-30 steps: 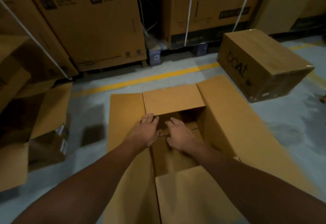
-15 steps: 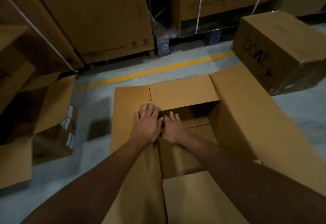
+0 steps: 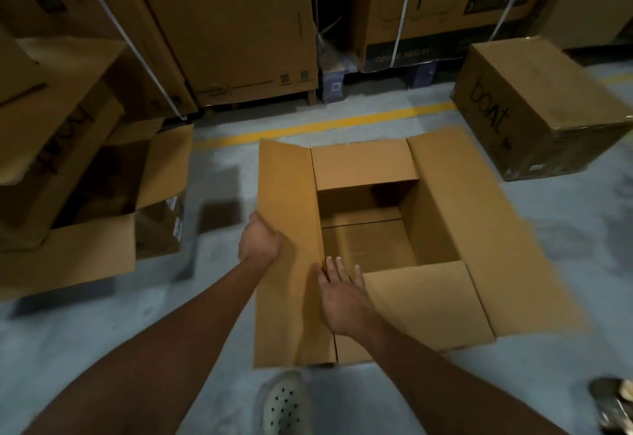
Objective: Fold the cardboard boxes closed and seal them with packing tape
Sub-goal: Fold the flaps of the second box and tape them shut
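Status: early, nothing closed on the open box (image 3: 431,225) yet.

- The open box sits on the floor, directly in front of the person. All four flaps are splayed outward: left flap (image 3: 287,194), far flap (image 3: 363,165), right flap (image 3: 479,229), near flap (image 3: 421,301). The inside looks empty as far as visible.
- Left hand (image 3: 260,242): at the outer edge of the box's left flap, fingers curled round that edge, a firm hold.
- Right hand (image 3: 342,301): at the box's near-left corner, fingers straight and flat on the cardboard by the left flap's crease. It holds nothing and reads as bracing.
- Judgement: the step in hand is starting the fold, left flap first.
- Packing tape: none in view anywhere around the box, neither roll nor dispenser.
- Beyond the box's far-right corner: boat box (image 3: 534,92), closed, with a glossy sheen along its edges. It looks already taped, so probably one unit done.
- Left of the box: second box (image 3: 68,260), flaps up and unsealed. Likely still in the queue.

Left to do on the open box: fold in all four flaps, then tape the seam. After that comes the second box. Rough estimate: one box finished, two outstanding.
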The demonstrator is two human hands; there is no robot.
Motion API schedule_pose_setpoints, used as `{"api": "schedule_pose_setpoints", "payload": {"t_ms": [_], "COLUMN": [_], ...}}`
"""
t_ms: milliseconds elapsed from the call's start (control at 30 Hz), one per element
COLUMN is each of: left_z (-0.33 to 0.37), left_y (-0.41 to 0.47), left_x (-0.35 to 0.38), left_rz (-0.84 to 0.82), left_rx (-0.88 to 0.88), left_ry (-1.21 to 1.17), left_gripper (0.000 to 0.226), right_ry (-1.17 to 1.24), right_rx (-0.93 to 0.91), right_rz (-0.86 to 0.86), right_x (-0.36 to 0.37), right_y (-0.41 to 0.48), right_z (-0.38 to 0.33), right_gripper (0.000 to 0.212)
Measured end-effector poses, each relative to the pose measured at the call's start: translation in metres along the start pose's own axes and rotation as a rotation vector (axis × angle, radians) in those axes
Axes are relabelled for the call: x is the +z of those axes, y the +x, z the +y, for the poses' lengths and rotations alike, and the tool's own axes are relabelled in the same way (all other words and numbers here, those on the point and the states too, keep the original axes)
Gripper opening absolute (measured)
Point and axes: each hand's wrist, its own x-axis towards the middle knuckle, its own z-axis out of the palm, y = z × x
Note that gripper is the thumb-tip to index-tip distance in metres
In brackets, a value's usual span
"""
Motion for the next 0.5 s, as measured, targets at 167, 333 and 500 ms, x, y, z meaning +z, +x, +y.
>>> {"api": "schedule_pose_setpoints", "payload": {"t_ms": [167, 333, 500], "left_z": [0.052, 0.077, 0.072], "left_y": [-0.033, -0.065, -0.08], "left_x": [-0.006, 0.037, 0.083], "left_rz": [-0.041, -0.361, -0.439], "left_rx": [0.187, 0.436, 0.556], "left_ry": [-0.327, -0.106, 0.229], "left_gripper": [0.043, 0.054, 0.063], "right_ry": [0.208, 0.329, 0.356], "right_rx": [0.023, 0.137, 0.256], "right_rz": [-0.103, -0.023, -0.027], "right_x": [-0.008, 0.01, 0.011], "right_y": [-0.011, -0.025, -0.042], "right_z": [0.017, 0.061, 0.098], "right_gripper": [0.078, 0.057, 0.075]}}
